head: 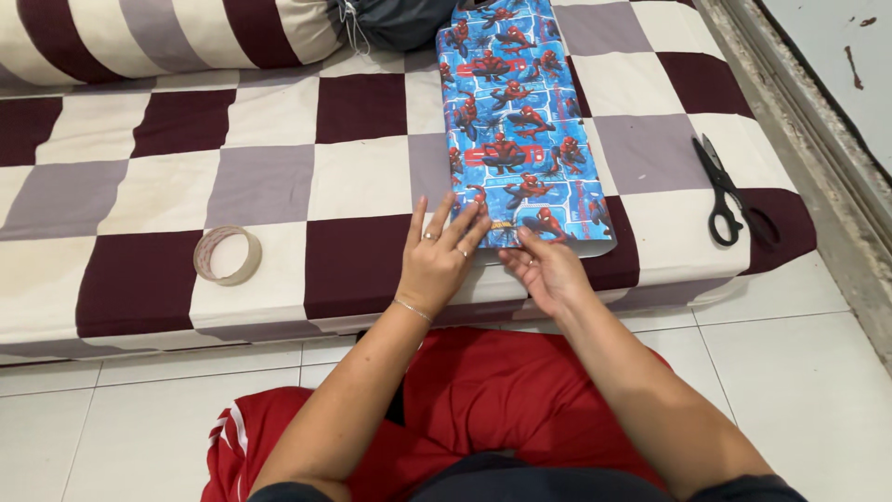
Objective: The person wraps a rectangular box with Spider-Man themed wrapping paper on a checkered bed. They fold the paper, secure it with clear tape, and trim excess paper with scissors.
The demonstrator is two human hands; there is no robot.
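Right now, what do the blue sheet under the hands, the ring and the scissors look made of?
Blue sheet: thin printed wrapping paper, slightly glossy, lying flat with crisp edges. Ring: a roll of clear or tan plastic tape, see-through. Scissors: dark blades, probably metal, with black plastic handles.

One package on show: a flat rectangular parcel in blue wrapping paper [520,130] with red-and-blue figures, stretching away from both hands, its near edge under the left fingertips [465,228] and right hand [546,270].
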